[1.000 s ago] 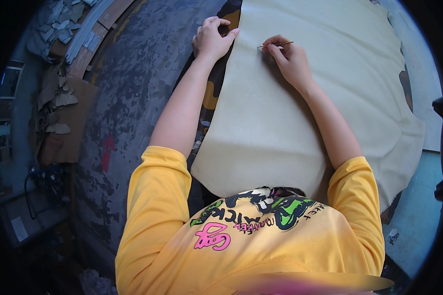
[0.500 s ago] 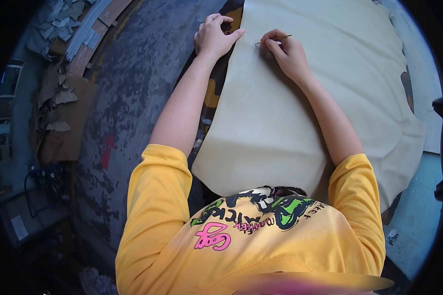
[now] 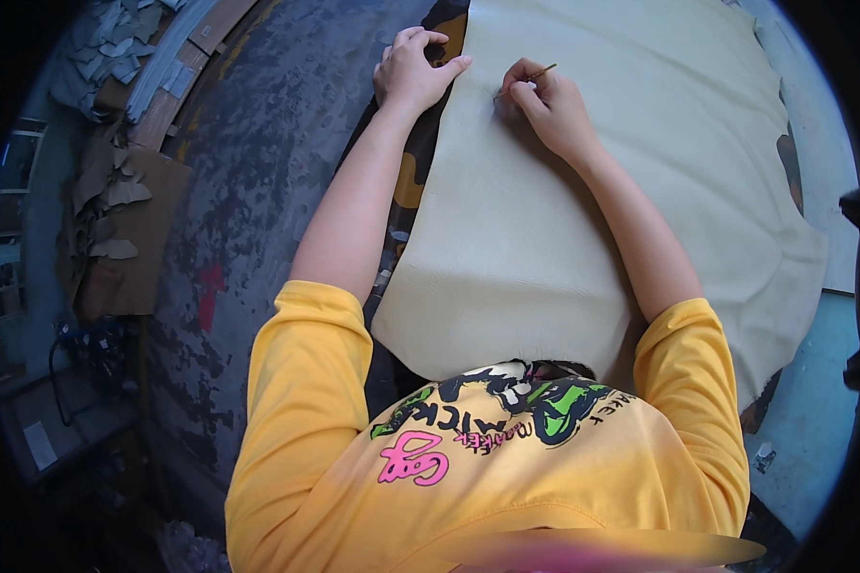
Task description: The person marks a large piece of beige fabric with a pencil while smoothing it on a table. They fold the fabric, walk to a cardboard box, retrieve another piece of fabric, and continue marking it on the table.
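A large sheet of pale beige leather (image 3: 535,229) spreads out before me, with faint creases across its surface. My right hand (image 3: 554,110) pinches a thin, brownish, pen-like stick (image 3: 543,73) over the leather, near its far left part. The stick's lower end points toward the surface; I cannot tell whether it touches. My left hand (image 3: 414,72) lies at the sheet's left edge, holding nothing. Its thumb is stretched apart from the slightly bent fingers and reaches to the leather's edge. Beneath that edge shows a dark cloth with brown-yellow patches (image 3: 411,181).
On the left is a dark, worn work surface (image 3: 258,172) with a red mark (image 3: 210,296). Scraps of leather (image 3: 115,196) and a brown board (image 3: 160,229) are beyond it. A pale blue surface (image 3: 817,382) extends along the right side.
My right hand has shifted slightly left and down, and the stick has tilted more steeply. My left hand and the leather have shifted only slightly.
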